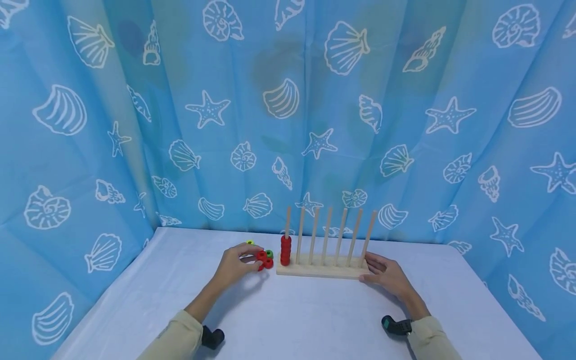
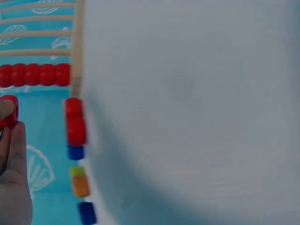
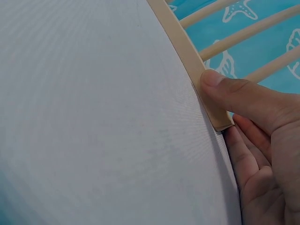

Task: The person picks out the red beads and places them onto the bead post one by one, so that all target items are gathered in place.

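Observation:
A wooden peg rack (image 1: 321, 270) with several upright pegs stands on the table, and red beads (image 1: 285, 250) are stacked on its leftmost peg. My left hand (image 1: 235, 264) is just left of the rack, pinching a red bead (image 2: 13, 112) between thumb and fingers. Two more red beads (image 2: 76, 130) lie on the table close to that hand. At the other end, my right hand (image 1: 388, 275) grips the rack's right end, thumb on the front of the base (image 3: 213, 101) and fingers behind it. The other pegs carry no beads.
Near the left hand lie a green bead (image 1: 269, 254), a yellow bead (image 1: 250, 242), an orange bead (image 2: 80, 186) and blue beads (image 2: 87, 213). A white cloth (image 1: 306, 320) covers the table. Behind it hangs a blue curtain (image 1: 252, 125) with shell prints.

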`<control>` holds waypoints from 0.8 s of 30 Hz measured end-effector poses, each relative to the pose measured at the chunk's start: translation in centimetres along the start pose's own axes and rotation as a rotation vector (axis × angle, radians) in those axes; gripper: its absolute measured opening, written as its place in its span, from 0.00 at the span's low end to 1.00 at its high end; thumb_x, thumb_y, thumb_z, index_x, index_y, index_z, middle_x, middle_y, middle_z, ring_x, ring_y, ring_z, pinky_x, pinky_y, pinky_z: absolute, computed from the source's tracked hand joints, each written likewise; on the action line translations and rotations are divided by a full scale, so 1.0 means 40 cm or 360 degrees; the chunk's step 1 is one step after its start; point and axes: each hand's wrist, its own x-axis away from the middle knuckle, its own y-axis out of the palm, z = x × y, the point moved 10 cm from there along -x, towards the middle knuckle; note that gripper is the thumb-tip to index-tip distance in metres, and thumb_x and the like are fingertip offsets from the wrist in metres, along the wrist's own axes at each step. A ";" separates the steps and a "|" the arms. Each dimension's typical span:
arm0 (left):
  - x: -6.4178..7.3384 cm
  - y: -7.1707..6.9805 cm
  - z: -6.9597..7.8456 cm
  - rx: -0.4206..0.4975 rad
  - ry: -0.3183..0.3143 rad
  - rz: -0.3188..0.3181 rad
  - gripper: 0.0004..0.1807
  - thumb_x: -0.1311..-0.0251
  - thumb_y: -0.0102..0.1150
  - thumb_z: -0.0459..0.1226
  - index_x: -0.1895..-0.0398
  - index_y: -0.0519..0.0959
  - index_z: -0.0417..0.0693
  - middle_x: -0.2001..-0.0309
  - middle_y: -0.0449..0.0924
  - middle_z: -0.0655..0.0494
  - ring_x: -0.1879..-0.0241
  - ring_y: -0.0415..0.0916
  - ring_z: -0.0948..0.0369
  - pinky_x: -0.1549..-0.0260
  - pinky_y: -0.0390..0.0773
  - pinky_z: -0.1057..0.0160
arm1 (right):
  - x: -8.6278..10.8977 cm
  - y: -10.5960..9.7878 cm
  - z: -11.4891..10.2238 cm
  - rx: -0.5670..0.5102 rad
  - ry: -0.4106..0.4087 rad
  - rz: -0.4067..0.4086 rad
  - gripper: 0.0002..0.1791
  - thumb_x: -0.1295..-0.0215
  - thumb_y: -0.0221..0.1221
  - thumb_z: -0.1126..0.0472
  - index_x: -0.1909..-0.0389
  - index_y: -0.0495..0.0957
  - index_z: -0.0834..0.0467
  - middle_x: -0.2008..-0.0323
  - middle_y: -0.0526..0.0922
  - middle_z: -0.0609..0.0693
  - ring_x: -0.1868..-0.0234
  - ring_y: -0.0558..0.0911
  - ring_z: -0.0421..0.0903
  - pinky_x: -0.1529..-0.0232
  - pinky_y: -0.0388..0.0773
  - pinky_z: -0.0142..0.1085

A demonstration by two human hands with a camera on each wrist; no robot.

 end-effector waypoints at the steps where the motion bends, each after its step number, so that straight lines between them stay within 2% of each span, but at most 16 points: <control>1: -0.007 -0.004 0.012 0.0017 0.0015 0.0008 0.19 0.49 0.72 0.29 0.53 0.84 0.48 0.53 0.81 0.54 0.52 0.81 0.53 0.54 0.81 0.54 | 0.001 0.001 -0.001 0.0005 -0.0012 -0.0008 0.49 0.50 0.74 0.55 0.30 0.60 0.67 0.33 0.65 0.67 0.34 0.68 0.61 0.43 0.73 0.36; 8: -0.069 -0.045 0.103 0.0041 0.0097 0.0015 0.20 0.47 0.71 0.31 0.49 0.82 0.46 0.52 0.81 0.53 0.51 0.81 0.53 0.54 0.81 0.56 | 0.005 0.002 0.005 -0.0029 -0.0003 0.0004 0.49 0.51 0.75 0.55 0.30 0.62 0.66 0.33 0.65 0.66 0.34 0.68 0.60 0.43 0.73 0.35; 13: -0.111 -0.067 0.190 0.0016 0.0184 -0.0010 0.21 0.46 0.70 0.31 0.47 0.81 0.44 0.48 0.79 0.50 0.48 0.80 0.51 0.54 0.81 0.56 | 0.009 0.003 0.004 -0.0027 -0.0011 0.0001 0.48 0.50 0.74 0.57 0.30 0.61 0.67 0.33 0.65 0.67 0.34 0.68 0.61 0.43 0.73 0.37; 16: -0.132 -0.072 0.247 0.0018 0.0276 -0.0011 0.21 0.45 0.69 0.30 0.46 0.81 0.43 0.47 0.79 0.49 0.48 0.80 0.51 0.53 0.81 0.57 | 0.011 0.000 -0.003 -0.0047 -0.0011 0.0007 0.48 0.50 0.74 0.58 0.30 0.61 0.67 0.33 0.65 0.67 0.34 0.68 0.61 0.43 0.72 0.37; 19: -0.149 -0.072 0.287 0.0047 0.0348 -0.0006 0.20 0.44 0.69 0.31 0.46 0.81 0.44 0.47 0.79 0.49 0.47 0.79 0.52 0.53 0.81 0.57 | 0.010 -0.002 -0.009 -0.0047 -0.0015 0.0011 0.48 0.50 0.74 0.58 0.30 0.61 0.67 0.33 0.65 0.67 0.34 0.68 0.61 0.42 0.72 0.38; 24: -0.163 -0.054 0.324 0.0096 0.0408 -0.0021 0.20 0.44 0.69 0.31 0.47 0.81 0.46 0.48 0.80 0.52 0.45 0.77 0.55 0.53 0.81 0.59 | 0.008 -0.002 -0.009 -0.0047 -0.0017 0.0005 0.48 0.49 0.74 0.58 0.30 0.61 0.67 0.33 0.65 0.68 0.34 0.68 0.61 0.43 0.72 0.38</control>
